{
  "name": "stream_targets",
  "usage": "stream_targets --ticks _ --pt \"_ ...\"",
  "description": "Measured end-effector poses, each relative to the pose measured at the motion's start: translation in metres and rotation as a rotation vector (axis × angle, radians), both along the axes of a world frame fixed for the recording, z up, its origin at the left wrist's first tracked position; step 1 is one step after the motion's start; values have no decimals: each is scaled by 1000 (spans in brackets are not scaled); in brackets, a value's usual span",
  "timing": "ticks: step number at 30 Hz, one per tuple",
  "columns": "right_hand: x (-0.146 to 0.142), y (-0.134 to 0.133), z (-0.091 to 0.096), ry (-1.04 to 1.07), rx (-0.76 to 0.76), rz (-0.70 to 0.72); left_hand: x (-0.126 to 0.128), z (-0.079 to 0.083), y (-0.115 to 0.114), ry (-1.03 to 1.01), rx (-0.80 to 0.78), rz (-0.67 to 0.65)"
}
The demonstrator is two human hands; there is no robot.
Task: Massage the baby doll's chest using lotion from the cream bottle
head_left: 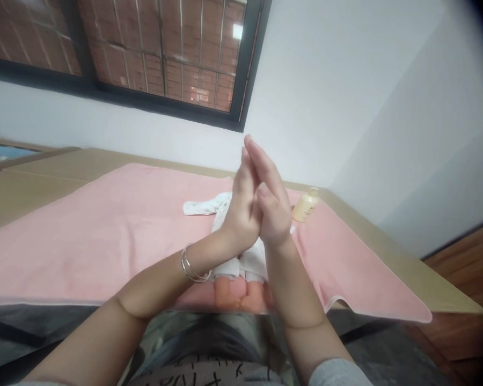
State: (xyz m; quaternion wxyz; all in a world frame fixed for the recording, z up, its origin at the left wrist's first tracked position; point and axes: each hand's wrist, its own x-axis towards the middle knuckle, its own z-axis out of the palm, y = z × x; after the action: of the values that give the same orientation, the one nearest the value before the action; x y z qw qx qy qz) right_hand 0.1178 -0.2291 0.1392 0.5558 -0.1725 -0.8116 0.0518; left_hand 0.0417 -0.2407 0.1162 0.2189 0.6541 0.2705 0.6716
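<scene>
My left hand (243, 206) and my right hand (274, 209) are raised palm to palm in front of me, with the fingers stretched out and pointing up. Nothing shows between them, though the palms themselves are hidden. Below and behind them a baby doll (254, 294) in white clothes lies on a pink cloth (84, 230), its bare legs toward me. My hands and forearms cover its head and most of its body; one white sleeve (203, 207) sticks out to the left. Right of my hands stands a pale yellow pump bottle (305, 206).
The pink cloth lies over a tan tabletop (390, 249) and hangs slightly past its near edge. A white wall (330, 96) and a dark-framed barred window (165, 59) rise behind the table. Something blue (6, 152) is at the far left.
</scene>
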Motion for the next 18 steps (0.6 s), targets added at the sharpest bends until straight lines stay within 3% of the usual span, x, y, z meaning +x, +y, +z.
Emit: stream_targets --ticks 3,9,14,18 --pt "5 0 4 34 33 29 3 0 -7 104 115 -41" --pt "9 3 5 127 50 151 6 -1 -4 182 148 -155" --pt "6 8 2 232 78 346 1 -2 -6 338 209 -132" --pt "7 7 3 227 70 315 -1 0 -13 426 215 -114"
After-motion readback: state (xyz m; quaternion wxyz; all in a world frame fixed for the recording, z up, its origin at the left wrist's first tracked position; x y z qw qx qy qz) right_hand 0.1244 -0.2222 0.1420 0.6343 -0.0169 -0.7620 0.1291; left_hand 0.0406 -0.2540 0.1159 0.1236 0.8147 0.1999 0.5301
